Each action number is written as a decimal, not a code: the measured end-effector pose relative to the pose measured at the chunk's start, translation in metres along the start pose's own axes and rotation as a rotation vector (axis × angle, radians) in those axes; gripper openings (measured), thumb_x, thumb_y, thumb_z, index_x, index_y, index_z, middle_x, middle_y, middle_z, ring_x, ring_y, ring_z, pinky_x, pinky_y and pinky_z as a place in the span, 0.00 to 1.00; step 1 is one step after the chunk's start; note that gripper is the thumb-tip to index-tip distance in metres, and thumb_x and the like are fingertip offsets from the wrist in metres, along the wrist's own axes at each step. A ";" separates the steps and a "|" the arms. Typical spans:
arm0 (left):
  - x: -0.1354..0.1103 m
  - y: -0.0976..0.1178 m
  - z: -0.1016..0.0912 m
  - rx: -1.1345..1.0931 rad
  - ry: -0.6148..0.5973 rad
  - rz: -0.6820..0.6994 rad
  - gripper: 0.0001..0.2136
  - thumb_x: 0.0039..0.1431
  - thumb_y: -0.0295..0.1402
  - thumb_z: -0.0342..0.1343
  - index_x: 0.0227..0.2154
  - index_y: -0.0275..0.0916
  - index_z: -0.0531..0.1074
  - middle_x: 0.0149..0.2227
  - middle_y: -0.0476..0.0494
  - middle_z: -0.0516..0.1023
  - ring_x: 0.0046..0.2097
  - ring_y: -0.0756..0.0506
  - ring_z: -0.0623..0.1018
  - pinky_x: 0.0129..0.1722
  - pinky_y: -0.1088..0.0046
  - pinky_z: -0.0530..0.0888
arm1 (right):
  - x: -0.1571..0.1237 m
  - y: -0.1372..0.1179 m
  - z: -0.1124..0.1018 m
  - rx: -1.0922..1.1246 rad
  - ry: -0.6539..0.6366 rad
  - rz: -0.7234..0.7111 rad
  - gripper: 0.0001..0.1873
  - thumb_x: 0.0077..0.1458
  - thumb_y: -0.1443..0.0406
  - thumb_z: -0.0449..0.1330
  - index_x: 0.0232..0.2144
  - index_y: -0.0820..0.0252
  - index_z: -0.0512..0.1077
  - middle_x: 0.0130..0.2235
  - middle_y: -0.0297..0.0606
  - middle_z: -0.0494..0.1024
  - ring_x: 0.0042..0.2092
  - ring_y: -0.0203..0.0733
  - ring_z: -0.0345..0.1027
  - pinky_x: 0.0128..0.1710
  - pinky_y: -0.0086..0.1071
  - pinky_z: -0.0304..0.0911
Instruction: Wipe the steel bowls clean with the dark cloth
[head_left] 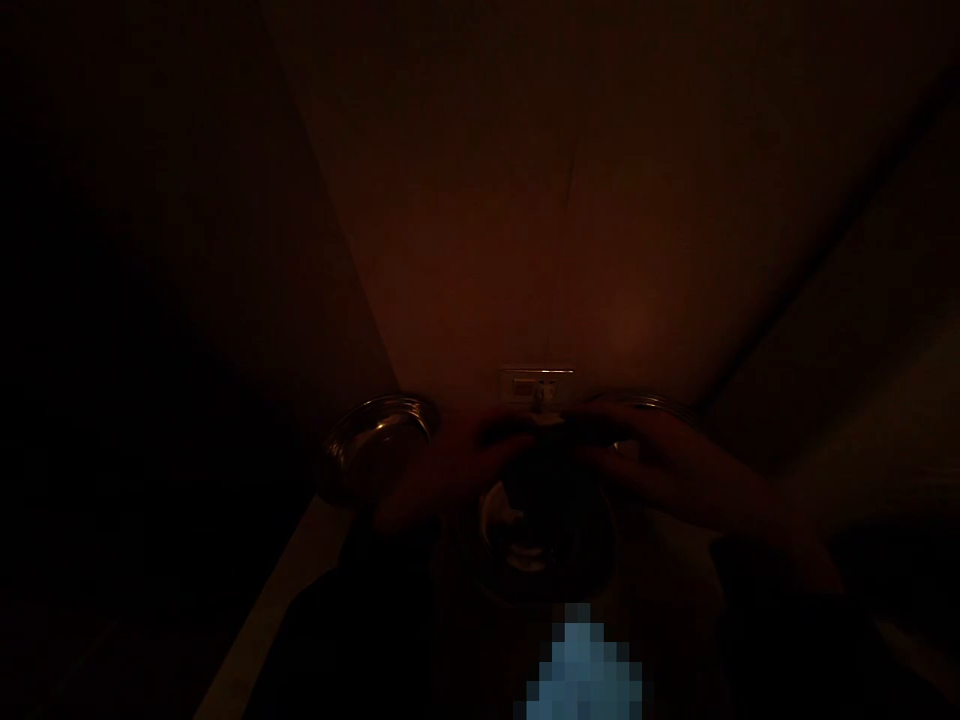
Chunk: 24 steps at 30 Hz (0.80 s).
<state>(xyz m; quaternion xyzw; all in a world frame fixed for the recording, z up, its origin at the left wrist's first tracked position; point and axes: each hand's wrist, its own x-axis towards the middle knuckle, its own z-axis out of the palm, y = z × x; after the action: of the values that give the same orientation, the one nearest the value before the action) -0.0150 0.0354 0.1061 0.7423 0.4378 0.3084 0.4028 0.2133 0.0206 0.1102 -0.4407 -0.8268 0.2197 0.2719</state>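
The picture is very dark. My left hand reaches in from the left and my right hand from the right. Between them is a dark object whose kind I cannot make out; the fingers of both hands curve in around its sides. Just below it a round, shiny metal bowl catches a little light. Whether the dark object touches this bowl is hidden in shadow.
A wall socket plate is right behind the hands. At the left stands a shiny metal bowl; another rounded metal rim shows behind my right hand. Reddish-brown walls rise at the back. A pale edge runs along the lower left.
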 end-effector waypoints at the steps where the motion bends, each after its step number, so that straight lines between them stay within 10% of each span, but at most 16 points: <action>1: 0.000 0.001 -0.001 -0.016 0.028 -0.020 0.13 0.58 0.35 0.55 0.44 0.40 0.77 0.46 0.45 0.81 0.47 0.44 0.79 0.49 0.66 0.73 | -0.001 0.002 0.001 0.013 0.003 0.003 0.21 0.59 0.58 0.56 0.54 0.54 0.70 0.50 0.39 0.78 0.48 0.47 0.74 0.47 0.40 0.70; 12: -0.001 0.001 0.002 -0.167 -0.026 -0.017 0.19 0.55 0.40 0.59 0.49 0.40 0.74 0.49 0.45 0.80 0.49 0.44 0.79 0.50 0.66 0.74 | 0.002 0.001 0.000 0.008 0.002 0.004 0.16 0.59 0.61 0.55 0.48 0.55 0.74 0.44 0.37 0.81 0.43 0.46 0.76 0.41 0.37 0.71; 24: -0.002 0.005 -0.001 -0.219 0.188 0.000 0.14 0.55 0.38 0.59 0.45 0.44 0.77 0.47 0.47 0.81 0.48 0.44 0.79 0.51 0.65 0.73 | 0.002 -0.005 0.002 0.206 0.054 0.047 0.15 0.59 0.55 0.57 0.45 0.54 0.75 0.42 0.36 0.81 0.42 0.47 0.76 0.40 0.37 0.72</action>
<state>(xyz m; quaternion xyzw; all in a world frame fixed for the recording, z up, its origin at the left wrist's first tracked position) -0.0151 0.0325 0.1106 0.6619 0.4373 0.4226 0.4383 0.2079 0.0193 0.1125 -0.4354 -0.7817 0.2980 0.3325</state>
